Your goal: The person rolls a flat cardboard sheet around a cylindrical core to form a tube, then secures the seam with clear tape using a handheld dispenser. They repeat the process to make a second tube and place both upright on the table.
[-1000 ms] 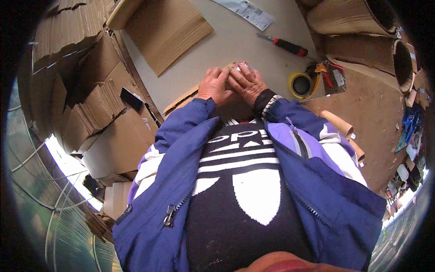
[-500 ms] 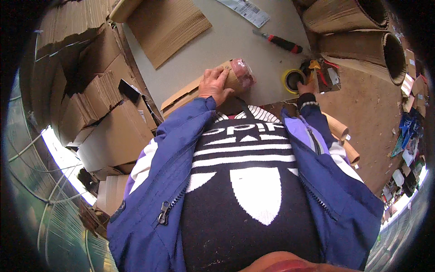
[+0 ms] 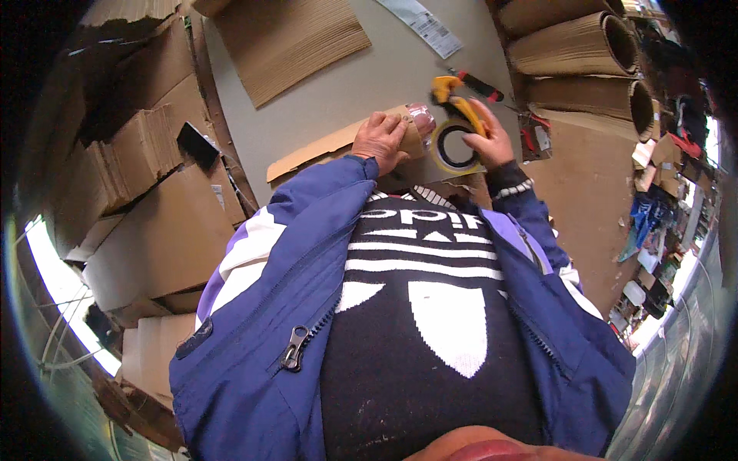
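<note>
My left hand (image 3: pixel 381 142) curls over a rolled piece of cardboard (image 3: pixel 315 147) near the table's front edge. From the right end of this roll pokes something pinkish in clear plastic (image 3: pixel 420 119). My right hand (image 3: pixel 493 138) grips a yellow tape dispenser (image 3: pixel 446 87), slightly blurred, with a large roll of tape (image 3: pixel 438 144) on it. The dispenser is held up just right of the cardboard's plastic end; whether any tape touches the cardboard cannot be made out.
Flat corrugated cardboard (image 3: pixel 300 46) lies on the grey table (image 3: pixel 400 77), with a labelled packet (image 3: pixel 423 27) and a red-and-black handled knife (image 3: pixel 480 84) further right. Red-handled pliers (image 3: pixel 528 138) lie at the right edge. Cardboard tubes (image 3: pixel 573 50) are stacked beyond; cardboard stacks (image 3: pixel 154 238) stand left.
My right hand has taken the tape dispenser up from the table's right edge and moved it left, towards the cardboard roll. My left hand stays on the roll.
</note>
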Demonstrator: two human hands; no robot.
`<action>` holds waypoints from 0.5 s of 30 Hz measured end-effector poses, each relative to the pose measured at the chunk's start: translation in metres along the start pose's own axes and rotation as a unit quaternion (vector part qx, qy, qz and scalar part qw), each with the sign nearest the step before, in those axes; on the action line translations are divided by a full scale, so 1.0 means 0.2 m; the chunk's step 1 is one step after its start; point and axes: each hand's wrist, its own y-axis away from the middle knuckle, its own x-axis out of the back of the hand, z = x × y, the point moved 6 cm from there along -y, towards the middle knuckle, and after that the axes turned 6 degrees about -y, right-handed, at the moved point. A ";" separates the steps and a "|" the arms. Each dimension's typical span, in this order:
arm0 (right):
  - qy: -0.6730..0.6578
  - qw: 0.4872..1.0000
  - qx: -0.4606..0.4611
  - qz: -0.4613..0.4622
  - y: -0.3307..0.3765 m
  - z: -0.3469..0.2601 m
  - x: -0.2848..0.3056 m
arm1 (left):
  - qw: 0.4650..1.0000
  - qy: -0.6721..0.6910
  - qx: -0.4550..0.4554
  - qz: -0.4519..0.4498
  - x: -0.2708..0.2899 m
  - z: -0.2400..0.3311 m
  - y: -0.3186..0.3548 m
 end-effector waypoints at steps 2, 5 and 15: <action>0.258 0.966 0.029 0.016 -0.06 -0.09 -0.13 | 1.000 0.004 -0.011 0.010 0.00 0.00 0.01; 0.419 0.906 0.040 0.045 -0.06 -0.16 -0.28 | 0.999 0.016 -0.027 0.026 -0.01 0.00 0.02; 0.579 0.809 -0.089 0.049 -0.05 -0.19 -0.52 | 0.986 0.005 -0.088 0.142 -0.03 0.01 0.06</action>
